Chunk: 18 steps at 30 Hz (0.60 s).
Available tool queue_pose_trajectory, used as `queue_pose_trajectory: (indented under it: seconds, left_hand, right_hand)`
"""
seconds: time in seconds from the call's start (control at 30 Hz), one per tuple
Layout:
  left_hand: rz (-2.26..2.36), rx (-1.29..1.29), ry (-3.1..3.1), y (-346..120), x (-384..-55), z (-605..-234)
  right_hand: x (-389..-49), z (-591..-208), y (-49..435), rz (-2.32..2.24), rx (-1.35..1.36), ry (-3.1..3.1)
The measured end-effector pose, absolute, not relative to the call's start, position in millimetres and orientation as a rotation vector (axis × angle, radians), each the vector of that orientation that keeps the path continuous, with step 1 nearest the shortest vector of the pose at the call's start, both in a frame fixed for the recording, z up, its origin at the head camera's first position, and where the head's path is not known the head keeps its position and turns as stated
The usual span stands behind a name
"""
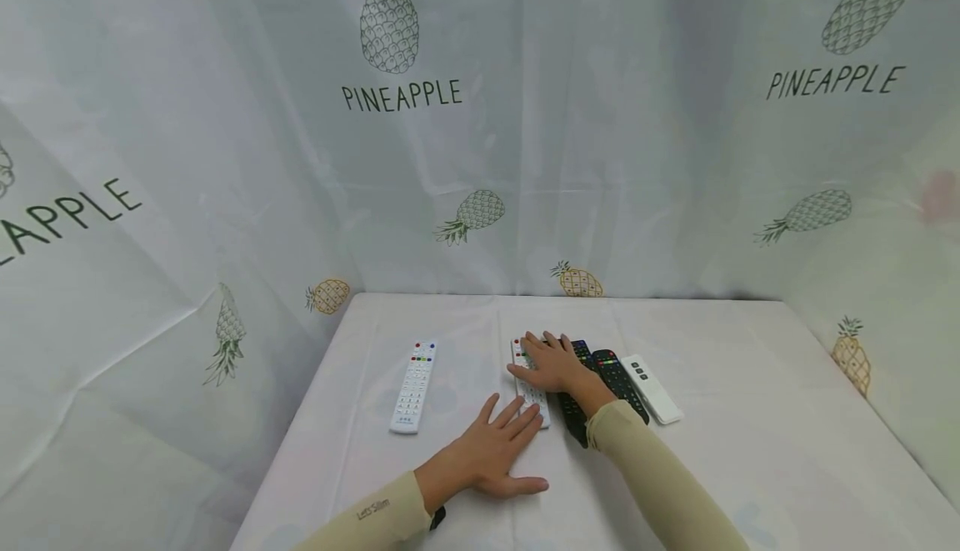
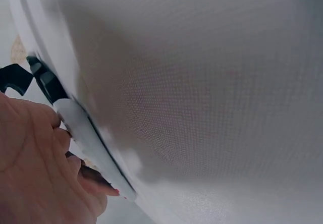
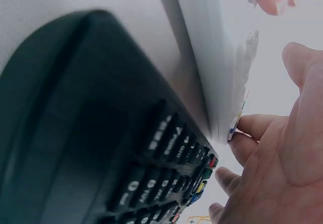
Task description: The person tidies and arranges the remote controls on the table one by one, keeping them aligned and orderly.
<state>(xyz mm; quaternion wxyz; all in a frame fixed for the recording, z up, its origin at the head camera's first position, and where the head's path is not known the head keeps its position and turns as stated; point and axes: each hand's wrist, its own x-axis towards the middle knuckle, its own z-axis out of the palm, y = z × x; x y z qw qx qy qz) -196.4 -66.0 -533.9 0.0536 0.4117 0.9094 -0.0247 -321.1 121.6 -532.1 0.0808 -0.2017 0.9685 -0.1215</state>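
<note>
My left hand [image 1: 487, 458] has its fingers spread, fingertips at the near end of a white remote control [image 1: 537, 399] in the middle of the table. Over that remote's far end lies my right hand [image 1: 553, 368], thumb out to the left and fingers extended. Part of the white remote is hidden by the hands. Directly right of it, a large black remote [image 1: 576, 422] is partly covered by my right hand and wrist. The right wrist view shows the black remote's buttons [image 3: 166, 148] beside the white remote's edge [image 3: 207, 47]. Neither hand curls round anything.
Another white remote [image 1: 413, 388] lies apart on the left. Right of the large black one are a second black remote [image 1: 621, 384] and a slim white remote [image 1: 652, 390], slanting. A white cloth covers the table [image 1: 750, 418]; a pineapple-print curtain [image 1: 600, 134] hangs behind.
</note>
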Motion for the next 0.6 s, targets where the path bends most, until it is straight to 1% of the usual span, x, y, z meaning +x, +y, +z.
queue_pose_trajectory:
  seconds: [0.6]
  left_hand:
    - [-0.078, 1.192, 2.74, -60.6, -202.2, -531.7]
  right_hand:
    - [-317.2, -526.2, 118.2, -0.329, -0.601, 2.901]
